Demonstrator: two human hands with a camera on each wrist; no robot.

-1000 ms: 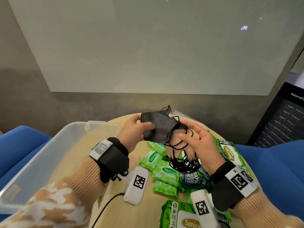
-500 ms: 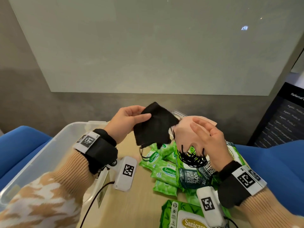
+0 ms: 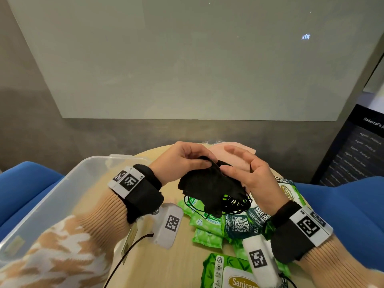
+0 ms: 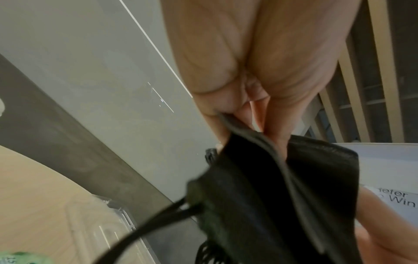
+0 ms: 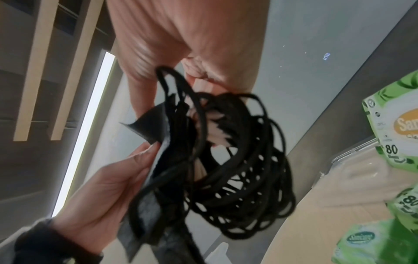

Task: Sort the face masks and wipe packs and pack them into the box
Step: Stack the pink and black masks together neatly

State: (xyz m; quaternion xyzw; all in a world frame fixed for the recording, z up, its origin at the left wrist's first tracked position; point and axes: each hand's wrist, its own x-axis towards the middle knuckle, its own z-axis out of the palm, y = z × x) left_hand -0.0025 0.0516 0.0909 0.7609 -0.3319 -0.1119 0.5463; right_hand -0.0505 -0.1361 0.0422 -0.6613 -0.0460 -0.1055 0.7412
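Both hands hold a stack of black face masks [image 3: 209,183] above the round table. My left hand [image 3: 204,161] pinches the stack's top edge, which the left wrist view shows as a folded black edge [image 4: 260,178] between thumb and fingers. My right hand [image 3: 230,164] grips the other end with its thumb on the fabric. The tangled black ear loops [image 5: 237,178] hang from its fingers. Pink masks [image 3: 216,152] lie on the table behind the hands. Green wipe packs [image 3: 207,221] lie on the table below the hands. The clear plastic box [image 3: 52,196] stands to the left.
A dark bamboo-fibre wipe pack [image 3: 241,223] and a large green pack [image 3: 228,275] lie on the wooden table [image 3: 182,256] near its front. Blue chairs [image 3: 342,215] flank the table. A grey wall stands close behind, with a dark sign [image 3: 357,150] at the right.
The left hand has brought the single black mask it held apart back onto the bundle in the right hand. Both hands now meet on the stack, slightly lower.
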